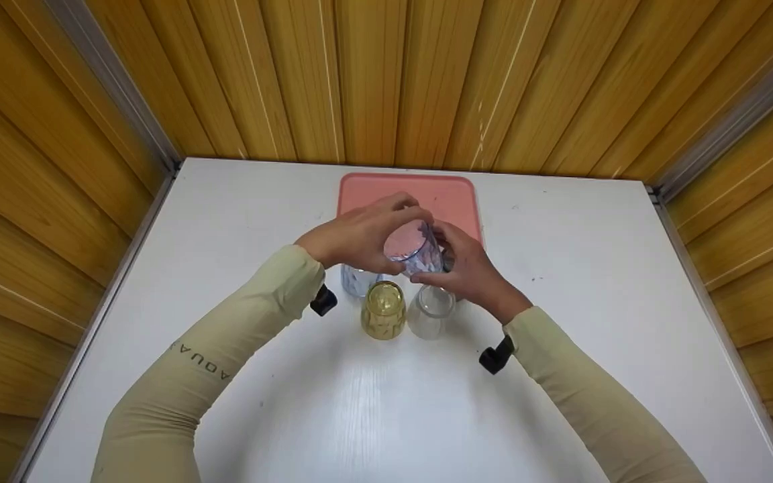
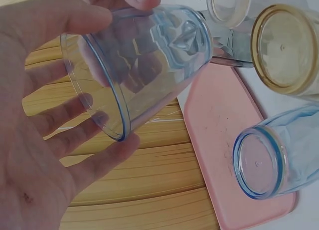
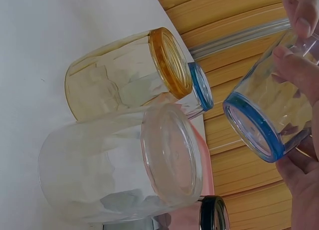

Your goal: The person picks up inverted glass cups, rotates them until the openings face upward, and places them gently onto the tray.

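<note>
Both hands hold a blue-tinted clear plastic cup point(image 1: 429, 260), tilted above the table, its mouth toward the left hand. My left hand point(image 1: 359, 233) has its thumb and spread fingers around the rim. The right hand point(image 1: 470, 265) grips the cup's side nearer the thick blue base ring, seen in the right wrist view. Below stand a yellow cup point(image 1: 384, 320), a clear cup point(image 1: 428, 323) and another blue cup point(image 1: 353, 282), all upside down. A dark-tinted cup point(image 3: 214, 213) stands beside the clear one, mostly hidden in the head view by the right hand.
A pink tray point(image 1: 406, 184) lies flat behind the cups, partly covered by the hands. The white table point(image 1: 259, 201) meets wood-patterned walls point(image 1: 373, 80) at the back and sides.
</note>
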Tool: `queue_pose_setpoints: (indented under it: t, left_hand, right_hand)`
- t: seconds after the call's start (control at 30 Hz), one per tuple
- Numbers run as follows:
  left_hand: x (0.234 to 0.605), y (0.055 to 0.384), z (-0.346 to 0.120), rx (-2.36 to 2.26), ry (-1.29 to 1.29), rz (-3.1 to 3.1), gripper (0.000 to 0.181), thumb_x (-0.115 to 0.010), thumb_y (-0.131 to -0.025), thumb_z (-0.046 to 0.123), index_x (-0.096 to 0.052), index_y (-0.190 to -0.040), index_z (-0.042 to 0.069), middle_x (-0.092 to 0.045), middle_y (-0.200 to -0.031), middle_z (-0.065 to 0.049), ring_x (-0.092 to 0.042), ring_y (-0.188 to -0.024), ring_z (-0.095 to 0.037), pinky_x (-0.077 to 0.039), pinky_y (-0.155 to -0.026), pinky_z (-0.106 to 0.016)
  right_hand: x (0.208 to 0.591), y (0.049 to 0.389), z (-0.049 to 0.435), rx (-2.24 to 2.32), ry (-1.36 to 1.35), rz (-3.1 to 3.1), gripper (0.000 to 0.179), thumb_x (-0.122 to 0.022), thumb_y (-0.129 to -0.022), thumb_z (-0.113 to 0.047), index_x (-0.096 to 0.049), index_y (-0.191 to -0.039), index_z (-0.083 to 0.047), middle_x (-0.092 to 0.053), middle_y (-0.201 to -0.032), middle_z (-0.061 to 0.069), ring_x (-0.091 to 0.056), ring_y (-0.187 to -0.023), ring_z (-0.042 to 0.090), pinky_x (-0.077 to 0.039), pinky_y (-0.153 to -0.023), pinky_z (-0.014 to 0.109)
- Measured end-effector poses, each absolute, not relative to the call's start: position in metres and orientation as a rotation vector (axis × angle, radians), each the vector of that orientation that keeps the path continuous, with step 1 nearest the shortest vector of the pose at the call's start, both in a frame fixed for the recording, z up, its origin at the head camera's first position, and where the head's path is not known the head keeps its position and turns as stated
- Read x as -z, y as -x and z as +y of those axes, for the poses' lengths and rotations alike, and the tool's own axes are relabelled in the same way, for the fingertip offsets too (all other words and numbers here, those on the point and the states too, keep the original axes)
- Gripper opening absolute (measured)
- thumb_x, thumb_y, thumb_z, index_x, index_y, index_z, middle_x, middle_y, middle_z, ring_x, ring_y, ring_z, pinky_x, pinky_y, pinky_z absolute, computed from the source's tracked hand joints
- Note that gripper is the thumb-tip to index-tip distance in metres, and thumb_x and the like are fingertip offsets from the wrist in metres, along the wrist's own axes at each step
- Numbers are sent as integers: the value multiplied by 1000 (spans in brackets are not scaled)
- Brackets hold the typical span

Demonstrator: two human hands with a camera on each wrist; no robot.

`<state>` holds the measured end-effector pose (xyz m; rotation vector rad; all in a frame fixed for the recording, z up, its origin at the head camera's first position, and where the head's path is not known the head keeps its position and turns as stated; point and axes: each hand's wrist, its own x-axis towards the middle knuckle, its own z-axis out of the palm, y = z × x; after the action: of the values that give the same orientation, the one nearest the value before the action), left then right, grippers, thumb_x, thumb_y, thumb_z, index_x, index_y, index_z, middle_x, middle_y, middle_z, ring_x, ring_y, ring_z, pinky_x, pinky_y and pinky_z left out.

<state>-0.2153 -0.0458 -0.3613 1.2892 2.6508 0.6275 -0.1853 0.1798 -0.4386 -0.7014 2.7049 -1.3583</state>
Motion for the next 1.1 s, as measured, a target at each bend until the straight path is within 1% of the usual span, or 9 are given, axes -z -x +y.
queue_pose_setpoints:
  t: [0.13, 0.23, 0.37, 0.47, 0.6, 0.7, 0.77, 0.83, 1.1]
  left_hand:
    - [360, 215, -46, -605, -1268, 2664, 71, -79, -74, 29, -46, -137, 34, -44, -138, 4, -50, -122, -15, -49, -100, -38]
    - [359, 214, -47, -591, -1238, 2674, 71, -79, -74, 29, -45, -137, 35, -43, -139, 4, -50, -122, -16, -50, -100, -39]
    - [358, 214, -49, -568, -1200, 2692, 73, -79, -74, 30, -44, -138, 37, -43, -140, 4, -50, -122, -17, -50, -99, -40]
    - [358, 215, -50, -566, -1179, 2696, 74, -80, -74, 30, -44, -138, 38, -42, -142, 2, -50, -122, -19, -50, -98, -43]
    - [357, 217, -51, -576, -1165, 2693, 73, -79, -74, 28, -44, -138, 37, -42, -142, 0, -52, -120, -21, -52, -96, -45]
    - [357, 218, -52, -580, -1165, 2694, 70, -78, -75, 28, -45, -137, 35, -42, -139, 0, -52, -117, -21, -53, -94, -44]
    - [357, 218, -52, -572, -1162, 2701, 70, -76, -76, 28, -45, -138, 35, -42, -139, 1, -53, -116, -19, -53, -93, -41]
    - [358, 219, -53, -574, -1162, 2703, 70, -77, -76, 28, -45, -138, 35, -42, -139, 1, -52, -116, -19, -53, -94, -41]
    - [359, 221, -55, -584, -1157, 2711, 70, -77, -76, 29, -45, -138, 33, -42, -139, 1, -51, -119, -18, -52, -96, -41]
  right_hand:
    - [443, 185, 184, 1396, 710, 2696, 87, -83, -72, -40, -38, -144, -21, -50, -140, 3, -51, -127, 17, -47, -105, 39]
    - [446, 185, 188, 1400, 706, 2708, 83, -82, -73, -42, -41, -143, -25, -52, -138, 0, -53, -125, 16, -49, -103, 43]
    - [449, 185, 194, 1373, 669, 2736, 78, -81, -74, -43, -45, -141, -25, -52, -140, -1, -57, -120, 21, -47, -102, 50]
    - [450, 185, 198, 1314, 598, 2769, 75, -80, -75, -44, -46, -140, -27, -50, -143, -2, -55, -124, 22, -43, -107, 50]
    - [450, 185, 202, 1210, 518, 2813, 71, -78, -77, -44, -46, -140, -31, -46, -147, -5, -45, -135, 20, -38, -112, 49]
    - [451, 186, 205, 1171, 497, 2832, 70, -78, -79, -39, -46, -140, -30, -45, -148, -3, -42, -138, 22, -37, -112, 50]
    - [452, 186, 207, 1153, 498, 2844, 68, -77, -81, -36, -46, -141, -27, -46, -148, -2, -42, -138, 22, -37, -113, 49]
    - [453, 187, 209, 1133, 487, 2855, 66, -76, -83, -35, -46, -141, -26, -46, -147, -2, -43, -137, 22, -36, -113, 49]
    - [460, 189, 212, 1030, 438, 2911, 60, -72, -85, -36, -50, -139, -20, -50, -144, 1, -45, -136, 24, -37, -113, 48]
